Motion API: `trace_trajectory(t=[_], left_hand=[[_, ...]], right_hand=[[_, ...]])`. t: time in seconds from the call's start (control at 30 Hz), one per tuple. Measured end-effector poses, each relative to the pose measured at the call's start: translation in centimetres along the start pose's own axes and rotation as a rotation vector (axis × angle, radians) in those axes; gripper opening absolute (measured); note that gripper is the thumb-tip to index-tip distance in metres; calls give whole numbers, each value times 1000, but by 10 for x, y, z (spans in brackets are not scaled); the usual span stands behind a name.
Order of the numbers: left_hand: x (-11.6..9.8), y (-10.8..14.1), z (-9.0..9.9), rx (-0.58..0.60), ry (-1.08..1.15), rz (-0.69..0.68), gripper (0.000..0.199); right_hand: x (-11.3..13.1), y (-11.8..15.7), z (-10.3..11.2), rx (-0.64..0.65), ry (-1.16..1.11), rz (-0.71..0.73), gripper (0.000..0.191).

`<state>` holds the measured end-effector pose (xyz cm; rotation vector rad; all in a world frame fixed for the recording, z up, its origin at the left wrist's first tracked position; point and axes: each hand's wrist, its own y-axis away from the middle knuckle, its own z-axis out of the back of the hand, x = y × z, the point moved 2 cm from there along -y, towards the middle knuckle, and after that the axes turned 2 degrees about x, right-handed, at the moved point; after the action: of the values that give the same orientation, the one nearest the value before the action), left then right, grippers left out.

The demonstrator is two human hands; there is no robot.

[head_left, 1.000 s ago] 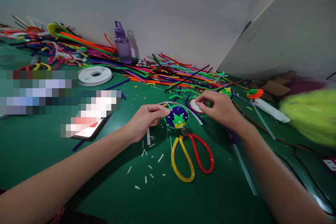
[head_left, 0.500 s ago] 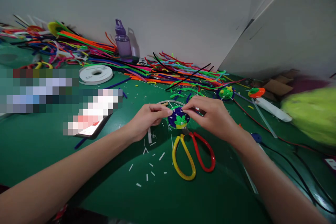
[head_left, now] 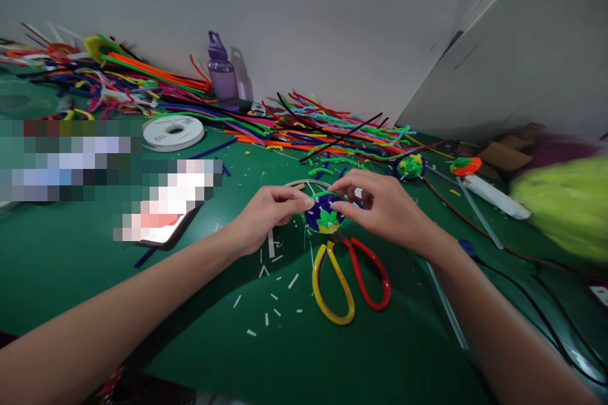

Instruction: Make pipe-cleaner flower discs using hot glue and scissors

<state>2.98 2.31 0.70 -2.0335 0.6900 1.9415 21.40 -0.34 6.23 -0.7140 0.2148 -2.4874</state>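
A round dark-blue disc [head_left: 313, 218] with a green rim, a green leafy shape, yellow at its lower edge and small white bits is held above the table. My left hand [head_left: 273, 212] pinches its upper left edge between thumb and fingers. At its upper right edge is my right hand [head_left: 375, 202], thumb tip against the disc and index finger a little apart above it. Just below the disc lie scissors [head_left: 351, 278] with one yellow and one red handle, their blades mostly hidden under it.
Small white strips [head_left: 274, 296] lie on the green table [head_left: 199, 342]. Behind are a white ribbon spool [head_left: 156, 133], a purple bottle [head_left: 222, 79] and piles of coloured stems [head_left: 332, 130]. A phone [head_left: 166, 215] lies left; a blue-green disc [head_left: 409, 166], glue stick [head_left: 479, 215] and cables are right.
My right thumb and index finger have parted slightly at the disc's edge, and the thumb now lies lower on it. My left hand keeps its pinch.
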Motion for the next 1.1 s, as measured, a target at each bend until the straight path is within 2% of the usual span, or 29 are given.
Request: trace_trajectory(t=[0.13, 0.4, 0.6, 0.67, 0.77, 0.83, 0.93, 1.0, 1.1], left_hand=[[-1, 0, -1, 5, -39, -25, 21], [1, 0, -1, 4, -53, -48, 20], [0, 0, -3, -5, -57, -42, 20], [0, 0, -2, -5, -7, -24, 18], [1, -1, 1, 26, 164, 29, 15], [2, -3, 3, 77, 365, 84, 17], [2, -7, 9, 85, 655, 160, 23], [1, -9, 11, 52, 753, 178, 24], [0, -10, 12, 34, 800, 180, 23]], right_hand=[[0, 0, 0, -2, -22, -11, 7], [0, 0, 2, 11, -56, -13, 12], [2, 0, 3, -37, -6, -22, 9], [-4, 0, 9, -100, 3, -56, 13], [-27, 2, 19, -185, 100, -123, 17], [-48, 5, 19, -149, 240, -176, 17], [-77, 13, 12, 6, 460, -263, 20], [-86, 18, 4, 98, 555, -273, 21], [-87, 21, -3, 153, 652, -229, 20]])
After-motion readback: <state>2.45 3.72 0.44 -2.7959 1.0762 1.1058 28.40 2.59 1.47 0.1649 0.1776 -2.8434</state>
